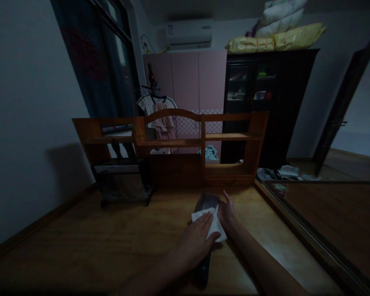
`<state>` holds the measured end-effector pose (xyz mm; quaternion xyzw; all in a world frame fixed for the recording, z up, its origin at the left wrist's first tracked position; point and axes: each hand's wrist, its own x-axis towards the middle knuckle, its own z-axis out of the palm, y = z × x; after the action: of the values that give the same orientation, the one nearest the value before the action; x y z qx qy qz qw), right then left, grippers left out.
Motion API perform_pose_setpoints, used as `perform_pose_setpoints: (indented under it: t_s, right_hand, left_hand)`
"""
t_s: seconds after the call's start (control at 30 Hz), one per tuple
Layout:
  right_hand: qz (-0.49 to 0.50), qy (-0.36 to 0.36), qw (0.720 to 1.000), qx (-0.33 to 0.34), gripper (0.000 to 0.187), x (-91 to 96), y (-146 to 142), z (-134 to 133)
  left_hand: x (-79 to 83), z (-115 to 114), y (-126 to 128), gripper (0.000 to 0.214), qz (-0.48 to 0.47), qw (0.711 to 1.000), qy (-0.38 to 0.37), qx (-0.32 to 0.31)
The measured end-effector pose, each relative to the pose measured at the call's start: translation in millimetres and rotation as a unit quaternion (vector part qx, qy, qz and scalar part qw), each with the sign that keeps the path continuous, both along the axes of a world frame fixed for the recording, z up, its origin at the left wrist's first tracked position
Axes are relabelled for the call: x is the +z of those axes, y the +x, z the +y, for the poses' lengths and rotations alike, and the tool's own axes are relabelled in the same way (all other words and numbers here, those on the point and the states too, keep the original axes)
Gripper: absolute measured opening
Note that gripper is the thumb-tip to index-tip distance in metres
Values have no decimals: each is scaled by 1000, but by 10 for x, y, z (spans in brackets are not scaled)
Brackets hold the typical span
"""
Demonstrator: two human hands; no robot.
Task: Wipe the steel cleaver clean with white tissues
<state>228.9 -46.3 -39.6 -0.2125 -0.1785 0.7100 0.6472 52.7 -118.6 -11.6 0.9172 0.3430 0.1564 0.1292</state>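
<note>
A dark cleaver lies on the wooden desk (pixel 80 246), with its blade (pixel 207 200) pointing away and its handle (pixel 203 269) towards me. A white tissue (pixel 216 228) is spread over the middle of the blade. My left hand (pixel 193 242) lies flat on the tissue, fingers stretched out and thumb apart. My right hand (pixel 226 211) rests against the right edge of the blade and tissue, with its fingers straight and close together. Neither hand is wrapped round anything.
A wooden desk hutch (pixel 200 144) with open shelves stands at the back of the desk. A dark rack (pixel 123 181) sits to its left. A framed glass panel (pixel 327 213) lies along the right. Behind are a pink wardrobe (pixel 188 82) and a dark cabinet (pixel 265 90).
</note>
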Motion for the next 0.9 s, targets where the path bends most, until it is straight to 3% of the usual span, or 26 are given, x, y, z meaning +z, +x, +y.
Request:
perform_pose_setpoints:
  t_s: [0.23,0.43,0.6,0.73,0.9]
  right_hand:
    - [18,-19,999,18,43,19,-11,-12]
    - [25,-17,999,24,42,9,-2,-9]
    - [27,-15,999,23,40,7,-1,-10]
    - [28,-17,999,26,38,24,-2,-23]
    - [26,-17,999,29,38,49,-11,-45]
  left_hand:
    - [-98,-55,-341,49,-9,1000,8,3]
    - [-180,-216,-329,53,-10,1000,23,-8]
    - [-111,-50,-339,49,-16,997,10,-74]
    - [-114,91,-442,48,-22,997,7,-71]
    - [-134,70,-522,49,-24,999,-5,-47]
